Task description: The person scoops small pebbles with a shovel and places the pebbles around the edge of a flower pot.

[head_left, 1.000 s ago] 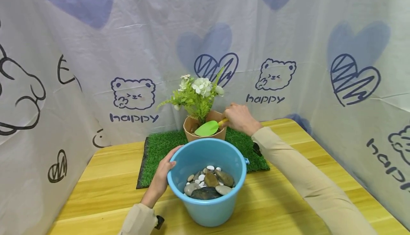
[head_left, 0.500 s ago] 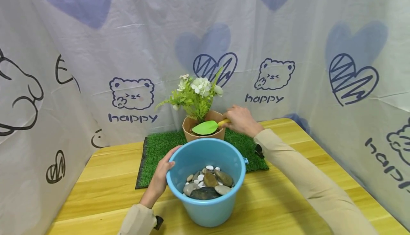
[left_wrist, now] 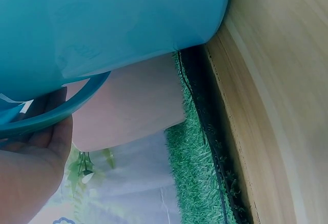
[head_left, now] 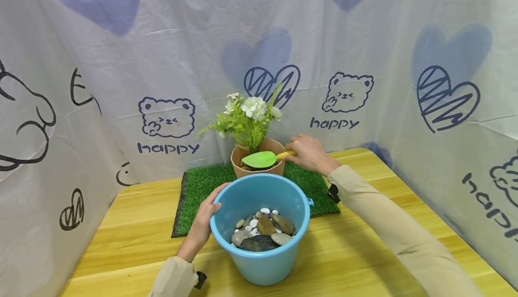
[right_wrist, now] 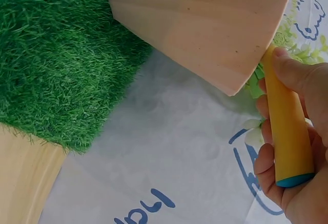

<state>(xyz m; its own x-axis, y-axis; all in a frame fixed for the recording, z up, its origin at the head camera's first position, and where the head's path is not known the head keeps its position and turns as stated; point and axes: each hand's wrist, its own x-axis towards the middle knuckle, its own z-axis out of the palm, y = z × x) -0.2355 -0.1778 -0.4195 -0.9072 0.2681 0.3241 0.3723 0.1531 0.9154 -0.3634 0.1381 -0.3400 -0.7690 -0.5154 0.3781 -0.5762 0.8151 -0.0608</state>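
My right hand [head_left: 310,153] grips the yellow handle of a small toy trowel [head_left: 259,159]. Its green blade lies nearly level over the mouth of a tan faceted flowerpot [right_wrist: 215,24], which holds a leafy plant with white flowers [head_left: 254,107]. In the right wrist view my thumb lies along the handle and the fingers wrap round it. My left hand [head_left: 202,220] holds the left rim of a light blue bucket [head_left: 265,268], thumb over the edge. Stones [head_left: 265,226], large grey and brown ones among small white ones, lie in the bottom of the bucket.
The flowerpot stands on a green turf mat [head_left: 196,198] with a black edge, directly behind the bucket. Underneath is a wooden table [head_left: 133,238]. A printed white curtain [head_left: 170,54] closes off the back and both sides.
My right hand has drawn slightly to the right, and the trowel blade has risen a little and levelled out over the pot. My left hand and the bucket stay in place.
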